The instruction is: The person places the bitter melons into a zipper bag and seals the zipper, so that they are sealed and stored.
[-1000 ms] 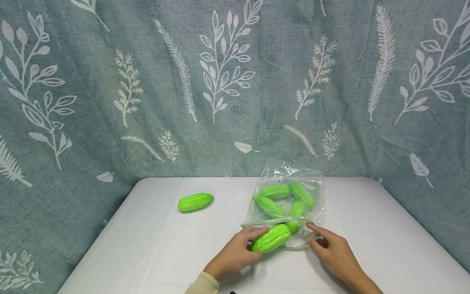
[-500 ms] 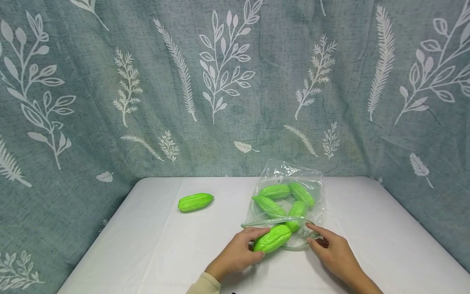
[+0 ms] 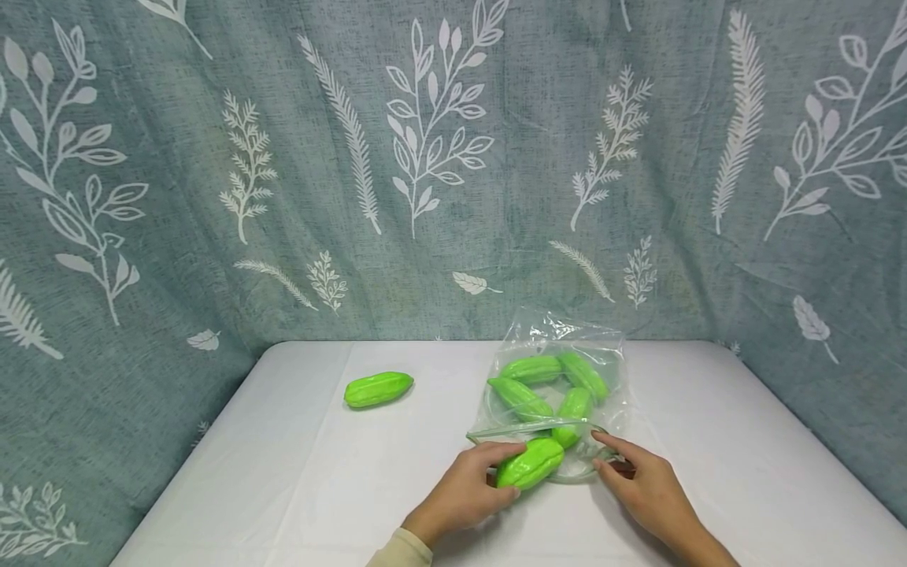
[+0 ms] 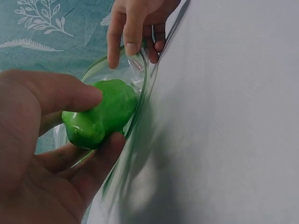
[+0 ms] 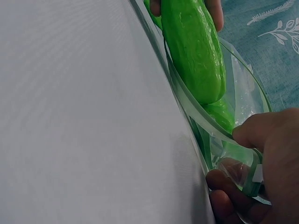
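Observation:
My left hand (image 3: pixel 464 490) grips a bright green, ridged bitter melon (image 3: pixel 531 463) between thumb and fingers at the mouth of a clear zip bag (image 3: pixel 542 327). In the right wrist view, the far end of this bitter melon (image 5: pixel 196 56) reaches inside the bag's opening. At the opening's right side, my right hand (image 3: pixel 648 482) pinches the bag's rim (image 5: pixel 212 122), thumb above and fingers below. Several bitter melons (image 3: pixel 520 398) lie inside the bag, seen through the plastic. Part of the held melon is hidden by my left fingers.
Another bitter melon (image 3: pixel 379 390) lies apart on the white tablecloth (image 3: pixel 319 465), to the left of the bag. A blue-green leaf-patterned curtain (image 3: pixel 496 197) hangs behind the table and along its sides.
My left hand has shifted slightly right with the bitter melon, whose near end has swung a little. The right hand and bag have stayed about where they were.

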A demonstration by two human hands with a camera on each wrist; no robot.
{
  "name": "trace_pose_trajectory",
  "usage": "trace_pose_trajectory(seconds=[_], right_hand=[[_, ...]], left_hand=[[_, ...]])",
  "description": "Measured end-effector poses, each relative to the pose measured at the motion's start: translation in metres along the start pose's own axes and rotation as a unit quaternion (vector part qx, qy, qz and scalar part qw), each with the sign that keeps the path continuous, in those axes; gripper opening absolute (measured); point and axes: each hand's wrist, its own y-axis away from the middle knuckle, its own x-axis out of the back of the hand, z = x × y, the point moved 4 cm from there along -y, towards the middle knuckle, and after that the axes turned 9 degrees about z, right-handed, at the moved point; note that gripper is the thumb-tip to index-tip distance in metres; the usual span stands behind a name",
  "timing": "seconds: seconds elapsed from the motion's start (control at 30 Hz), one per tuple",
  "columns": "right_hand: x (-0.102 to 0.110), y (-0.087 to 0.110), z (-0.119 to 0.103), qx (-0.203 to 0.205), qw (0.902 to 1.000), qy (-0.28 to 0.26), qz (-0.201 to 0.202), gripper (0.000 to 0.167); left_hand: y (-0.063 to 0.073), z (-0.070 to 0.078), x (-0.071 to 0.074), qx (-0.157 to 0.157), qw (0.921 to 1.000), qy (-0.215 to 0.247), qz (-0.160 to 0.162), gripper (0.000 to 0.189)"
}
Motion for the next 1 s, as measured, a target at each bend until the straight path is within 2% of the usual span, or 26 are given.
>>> trace_pose_trajectory(seconds=[0.37,0.53,0.77,1.0], right_hand=[[-0.001,-0.001,0.0,-0.001,1.0,-0.005,-0.008,0.044],[-0.001,-0.001,0.0,-0.001,1.0,-0.004,-0.006,0.043],[-0.001,-0.001,0.001,-0.002,1.0,0.005,-0.004,0.043],[-0.001,0.0,0.001,0.007,0.9999,0.005,0.005,0.042]], left_hand=[[0.001,0.001,-0.004,-0.025,0.9994,-0.007,0.023,0.048],[0.002,0.004,-0.005,-0.046,0.9972,-0.053,0.027,0.048],[0.0,0.007,-0.012,-0.08,0.9855,-0.149,0.018,0.049],[0.002,0.011,-0.015,-0.099,0.9781,-0.18,0.035,0.05]])
